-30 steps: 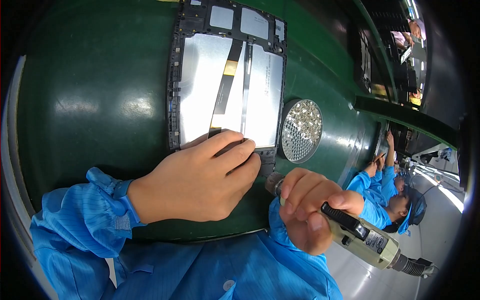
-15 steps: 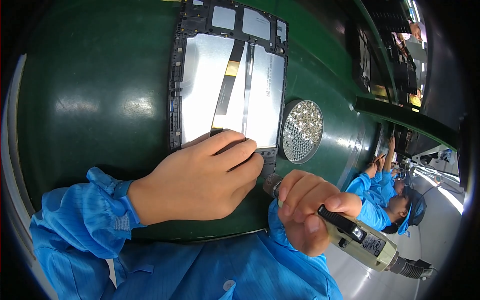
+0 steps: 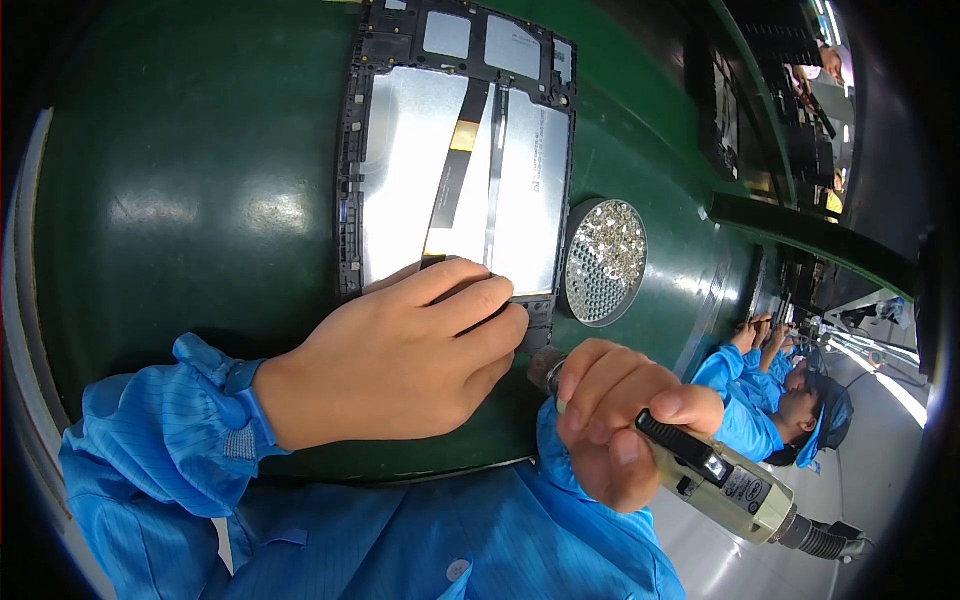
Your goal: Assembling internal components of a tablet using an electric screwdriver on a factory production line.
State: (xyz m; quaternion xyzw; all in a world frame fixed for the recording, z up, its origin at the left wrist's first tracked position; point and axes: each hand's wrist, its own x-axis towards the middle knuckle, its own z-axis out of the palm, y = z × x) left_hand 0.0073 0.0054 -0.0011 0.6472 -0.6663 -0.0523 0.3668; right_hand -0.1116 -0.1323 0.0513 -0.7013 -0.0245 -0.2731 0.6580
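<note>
A black-framed silver panel (image 3: 475,180) lies flat near a slanted greenish power tool (image 3: 728,488).

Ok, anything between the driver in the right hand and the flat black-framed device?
Nothing visible stands between the driver in the right hand and the near right corner of the device, but the left hand covers most of that end.

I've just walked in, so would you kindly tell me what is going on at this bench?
A person in a blue smock is working at a green bench. The left hand rests on the near end of a flat, black-framed device. The right hand grips a pale green handheld tool, its metal nose close to the device's near right corner. A round dish of small metal pieces sits just right of the device.
</note>
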